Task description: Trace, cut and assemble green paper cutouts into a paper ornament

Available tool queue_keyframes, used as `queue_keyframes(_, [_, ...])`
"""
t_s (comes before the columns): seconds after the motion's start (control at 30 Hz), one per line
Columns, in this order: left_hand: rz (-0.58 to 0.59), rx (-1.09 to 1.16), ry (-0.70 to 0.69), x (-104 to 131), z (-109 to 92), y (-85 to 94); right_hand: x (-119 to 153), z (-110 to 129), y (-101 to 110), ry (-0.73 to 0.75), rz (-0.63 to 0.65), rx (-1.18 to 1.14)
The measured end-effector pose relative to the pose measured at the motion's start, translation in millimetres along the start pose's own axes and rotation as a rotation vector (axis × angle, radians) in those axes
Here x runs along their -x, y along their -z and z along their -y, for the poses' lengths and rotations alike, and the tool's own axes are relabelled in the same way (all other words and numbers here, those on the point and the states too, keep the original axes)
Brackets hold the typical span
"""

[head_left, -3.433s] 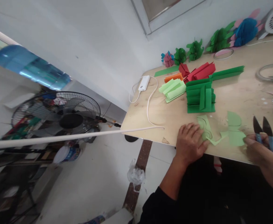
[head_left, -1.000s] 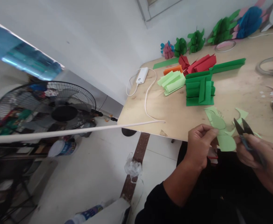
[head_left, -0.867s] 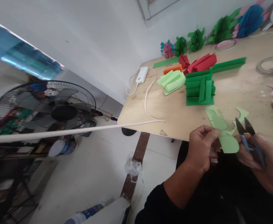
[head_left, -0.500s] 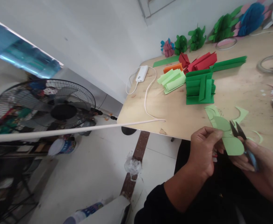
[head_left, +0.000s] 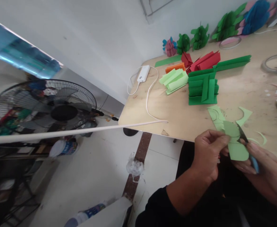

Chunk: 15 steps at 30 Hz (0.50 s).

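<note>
just changed: scissors w/ dark blades & blue handles (head_left: 243, 134) were spread half a sec ago, both tips showing; now only one dark blade shows clearly, right by the edge of the two-lobed light-green paper piece (head_left: 239, 152). 2nd blade prob. hidden behind the paper, so prob. a snip in progress near the dip betw. lobes; can't confirm the bite.

paper: now held up by the near edge of the pale wooden counter (head_left: 176, 110), lower lobe in front of dark clothing; approx 3 s ago it was down on the counter, away from the left hand (head_left: 210, 154). that hand now pinches its left side, thumb on top. right hand (head_left: 263, 159) grasps the scissors handles, so neither grip is free.

on counter beyond: light-green sheet w/ curved lines (head_left: 215, 115), crescent-edged light-green offcut (head_left: 245, 116), thin curved light-green sliver (head_left: 262, 138) nearer the right hand. sliver lies loose, wasn't in view 3 s ago; suggests edge trimming is partly done.
</note>
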<state>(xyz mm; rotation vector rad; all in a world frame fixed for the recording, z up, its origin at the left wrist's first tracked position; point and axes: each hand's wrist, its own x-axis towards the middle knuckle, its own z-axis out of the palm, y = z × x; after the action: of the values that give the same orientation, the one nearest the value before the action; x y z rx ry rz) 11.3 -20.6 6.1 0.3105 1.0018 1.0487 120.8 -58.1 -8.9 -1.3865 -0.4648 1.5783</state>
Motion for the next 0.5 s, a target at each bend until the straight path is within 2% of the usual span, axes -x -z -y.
queue_keyframes(0.33, [-0.001,-0.009,0.010,1.7,1.1,0.8,-1.9,-0.4,1.3,-0.016,-0.071,-0.034])
queue_keyframes(0.5, [0.002,-0.012,-0.011,1.7,0.8,1.2,0.4,2.3,-1.6,-0.026,-0.041,-0.029])
